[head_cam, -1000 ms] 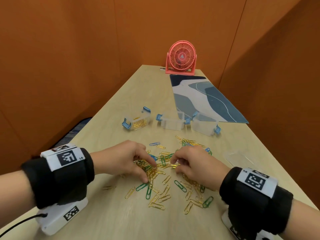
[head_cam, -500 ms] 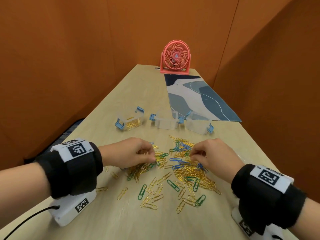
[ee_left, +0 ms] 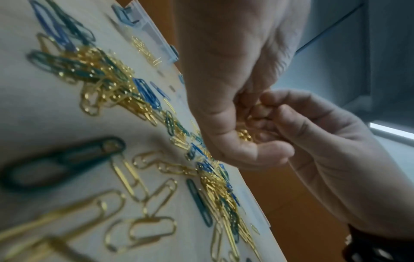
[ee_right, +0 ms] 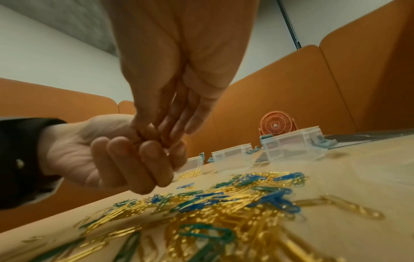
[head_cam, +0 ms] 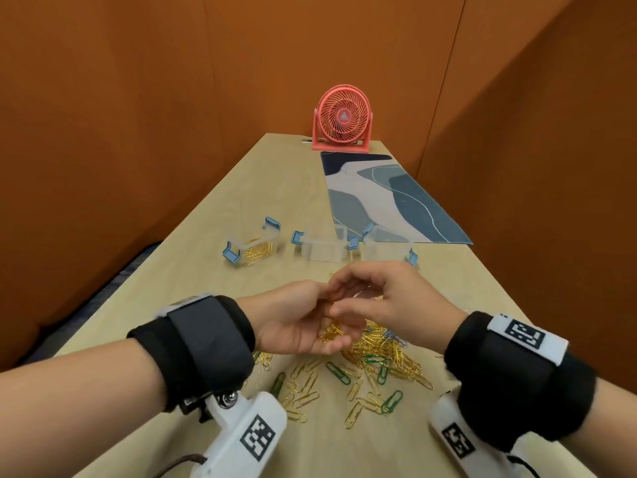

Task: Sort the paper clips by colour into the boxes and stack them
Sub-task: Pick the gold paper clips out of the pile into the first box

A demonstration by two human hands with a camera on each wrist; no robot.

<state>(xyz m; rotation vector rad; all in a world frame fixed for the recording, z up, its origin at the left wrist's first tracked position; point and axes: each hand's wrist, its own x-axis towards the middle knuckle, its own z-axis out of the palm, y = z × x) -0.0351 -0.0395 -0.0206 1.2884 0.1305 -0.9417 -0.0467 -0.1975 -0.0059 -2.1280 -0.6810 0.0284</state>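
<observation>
My left hand (head_cam: 310, 322) is turned palm up above the table and cups a small bunch of gold paper clips (head_cam: 332, 334). My right hand (head_cam: 348, 301) hangs over it, fingertips gathered in that palm and pinching gold clips (ee_left: 261, 106). In the right wrist view the right hand (ee_right: 170, 122) points down into the curled left hand (ee_right: 125, 156). A mixed pile of gold, blue and green clips (head_cam: 382, 353) lies under both hands. Behind it stand three clear boxes with blue latches: the left box (head_cam: 253, 250) holds gold clips, while the middle box (head_cam: 324, 250) and the right box (head_cam: 387, 248) look empty.
Loose gold and green clips (head_cam: 310, 391) are scattered on the wooden table (head_cam: 213, 270) near its front edge. A patterned blue mat (head_cam: 386, 198) lies at the back right, with a red fan (head_cam: 343, 119) at the far end. Orange walls close in both sides.
Both hands have lifted off the pile and come together over it. The left hand has turned palm up with gold clips in it, and the right hand now reaches into that palm.
</observation>
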